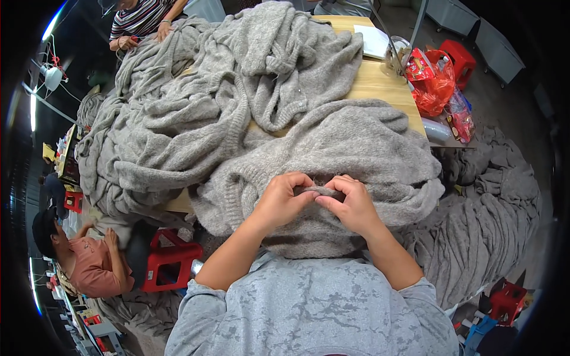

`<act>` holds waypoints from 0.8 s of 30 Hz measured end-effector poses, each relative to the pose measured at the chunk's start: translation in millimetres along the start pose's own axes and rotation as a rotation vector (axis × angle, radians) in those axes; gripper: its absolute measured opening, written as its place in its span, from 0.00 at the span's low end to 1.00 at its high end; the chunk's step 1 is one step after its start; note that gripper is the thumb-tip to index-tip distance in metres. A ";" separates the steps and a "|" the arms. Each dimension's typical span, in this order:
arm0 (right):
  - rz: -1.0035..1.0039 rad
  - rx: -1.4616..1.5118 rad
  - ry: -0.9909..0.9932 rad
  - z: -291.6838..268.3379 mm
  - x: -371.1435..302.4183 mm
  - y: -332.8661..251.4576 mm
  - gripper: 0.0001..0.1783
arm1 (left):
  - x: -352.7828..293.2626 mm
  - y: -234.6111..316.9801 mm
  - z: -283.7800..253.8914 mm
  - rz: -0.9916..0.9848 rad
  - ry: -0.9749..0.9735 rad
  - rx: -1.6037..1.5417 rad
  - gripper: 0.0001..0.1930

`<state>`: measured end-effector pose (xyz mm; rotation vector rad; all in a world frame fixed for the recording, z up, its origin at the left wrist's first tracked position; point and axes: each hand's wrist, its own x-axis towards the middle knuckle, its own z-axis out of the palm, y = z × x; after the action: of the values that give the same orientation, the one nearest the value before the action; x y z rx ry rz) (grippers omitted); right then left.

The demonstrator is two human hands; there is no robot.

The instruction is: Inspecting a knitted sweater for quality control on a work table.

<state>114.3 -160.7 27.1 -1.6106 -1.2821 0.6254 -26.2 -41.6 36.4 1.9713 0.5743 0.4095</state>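
Note:
A grey knitted sweater (368, 142) lies bunched at the near edge of the table, right in front of me. My left hand (286, 196) pinches a fold of its knit between thumb and fingers. Close beside it, my right hand (349, 204) grips the same fold, the two thumbs almost meeting. Some loose dark fibres show at the pinched spot. Whether anything small is inside the fingers is hidden. A ribbed band of the sweater (230, 202) lies to the left of my left hand.
More grey knitwear (172, 136) is heaped across the wooden table (380, 83). Red plastic bags (430, 89) sit at its right end. A grey knit pile (475, 243) lies at right. One person (98, 261) sits at left by a red stool (169, 264); another (142, 21) works across the table.

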 end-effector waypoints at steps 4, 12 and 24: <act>0.048 0.061 0.010 3.5 0.6 4.7 0.10 | 3.5 -0.6 -7.9 -0.226 -0.170 -0.184 0.05; -0.138 -0.114 0.040 9.3 -3.2 5.1 0.08 | -1.0 -16.2 -4.6 -0.330 -0.381 -0.496 0.06; -0.367 -0.384 0.050 -17.9 32.1 -21.4 0.20 | -27.9 -6.4 5.4 0.397 0.033 0.390 0.08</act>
<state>129.9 -137.2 58.9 -1.6165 -1.6807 0.1128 -47.9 -58.6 27.2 2.4683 0.2925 0.6097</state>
